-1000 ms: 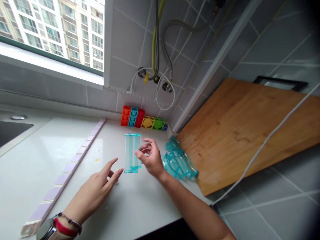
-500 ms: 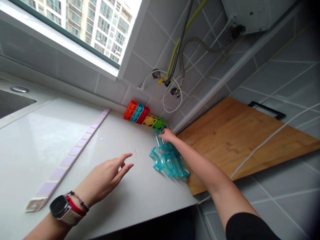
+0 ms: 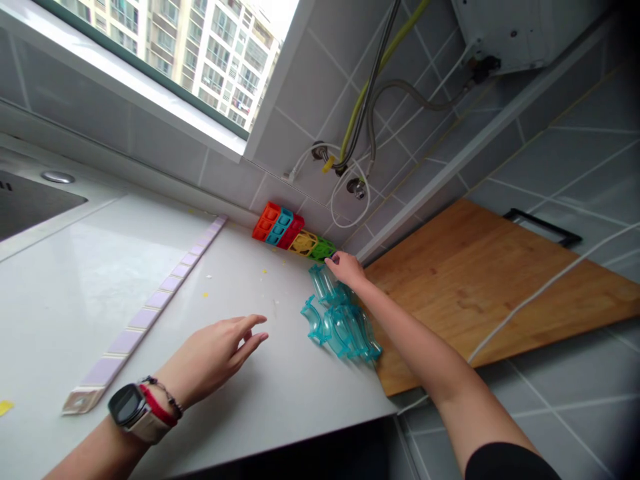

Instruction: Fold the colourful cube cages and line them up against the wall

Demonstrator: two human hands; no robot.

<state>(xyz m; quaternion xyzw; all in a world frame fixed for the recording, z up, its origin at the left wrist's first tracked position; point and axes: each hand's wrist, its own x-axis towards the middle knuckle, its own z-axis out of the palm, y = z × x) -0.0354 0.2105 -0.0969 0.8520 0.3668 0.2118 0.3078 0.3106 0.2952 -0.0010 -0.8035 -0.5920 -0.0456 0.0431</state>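
My right hand (image 3: 346, 268) reaches to the far corner of the counter, its fingers pinched together at the end of a row of coloured blocks. A small dark purple bit shows at the fingertips, but what they grip is hidden. The green openwork block (image 3: 321, 250) is nearest to them, followed by a yellow block (image 3: 303, 243). Red, blue and orange blocks (image 3: 271, 221) stand at the row's left end. Below the hand lies a pile of clear teal plastic track pieces (image 3: 345, 330), straight and curved. My left hand (image 3: 220, 350) hovers over the counter, thumb and fingers apart, holding nothing.
A long lilac-and-white strip (image 3: 150, 313) lies across the white counter (image 3: 270, 400). A wooden board (image 3: 480, 293) leans at the right, with a white cable (image 3: 550, 283) over it. Hoses and valves (image 3: 355, 187) hang on the tiled wall. A sink (image 3: 35, 200) is at left.
My right hand has shifted slightly, from the top of the teal pieces toward the end of the block row. The left hand stays about the same. The view has moved a little.
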